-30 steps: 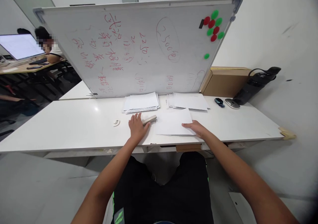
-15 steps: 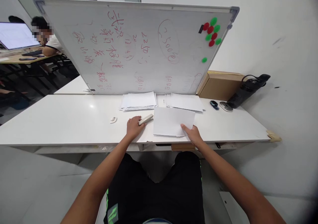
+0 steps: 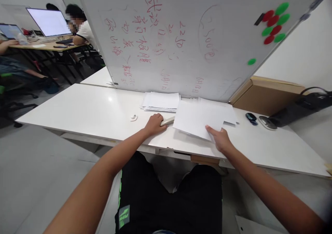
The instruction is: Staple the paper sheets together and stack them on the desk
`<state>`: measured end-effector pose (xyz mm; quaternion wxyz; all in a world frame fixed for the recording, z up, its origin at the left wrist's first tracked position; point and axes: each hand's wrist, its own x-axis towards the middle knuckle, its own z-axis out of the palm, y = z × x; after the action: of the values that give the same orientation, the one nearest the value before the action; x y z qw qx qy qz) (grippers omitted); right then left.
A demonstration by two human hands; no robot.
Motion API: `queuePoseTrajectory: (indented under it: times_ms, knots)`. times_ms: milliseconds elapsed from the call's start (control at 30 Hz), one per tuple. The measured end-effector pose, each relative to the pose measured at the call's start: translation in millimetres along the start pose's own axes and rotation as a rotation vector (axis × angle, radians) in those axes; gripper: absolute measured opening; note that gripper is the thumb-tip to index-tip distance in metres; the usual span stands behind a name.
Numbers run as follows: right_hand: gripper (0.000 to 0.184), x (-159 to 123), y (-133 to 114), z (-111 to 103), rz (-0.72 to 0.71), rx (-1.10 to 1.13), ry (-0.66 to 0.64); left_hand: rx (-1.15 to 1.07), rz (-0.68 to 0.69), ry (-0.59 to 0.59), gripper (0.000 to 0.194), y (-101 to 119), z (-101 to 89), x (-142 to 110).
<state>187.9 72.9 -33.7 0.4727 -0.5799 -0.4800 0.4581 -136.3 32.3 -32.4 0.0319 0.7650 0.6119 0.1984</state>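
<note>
Presently, the left hand [image 3: 155, 124] grasps one stapler [image 3: 168, 121] (forward end at the paper [image 3: 198, 118]); the right hand [image 3: 220, 139] grasps the paper's near edge, overlapping one of two stacks [image 3: 162, 101]. Open counter [image 3: 90, 106] extends left of one earbud [image 3: 134, 118].

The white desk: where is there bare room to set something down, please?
Bare patches: the desk from the earpiece to its left end, and right of the right hand, in front of the mouse. Crowded: the middle, with left hand, stapler, held paper, left stack and right stack.
</note>
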Motion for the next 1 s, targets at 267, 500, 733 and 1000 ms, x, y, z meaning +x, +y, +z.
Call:
queuePoseTrajectory:
  times_ms: [267, 500, 733, 1000]
  knots:
    - [0.034, 82.3, -63.3, 116.8, 0.001, -0.195, -0.196, -0.103, -0.040, 0.047, 0.027, -8.8, 8.7, 3.7]
    - [0.033, 120.9, -64.6, 196.8, -0.076, -0.465, -0.241, -0.129, -0.056, 0.061, 0.029, -13.0, 9.6, 5.6]
    - [0.027, 126.6, -57.4, 215.4, -0.221, -0.779, -0.215, -0.156, -0.068, 0.071, 0.030, -14.4, 10.4, 5.0]
    - [0.087, 117.9, -45.6, 197.7, -0.462, -0.948, 0.153, -0.166, -0.065, 0.063, 0.028, -14.9, 9.5, 5.0]
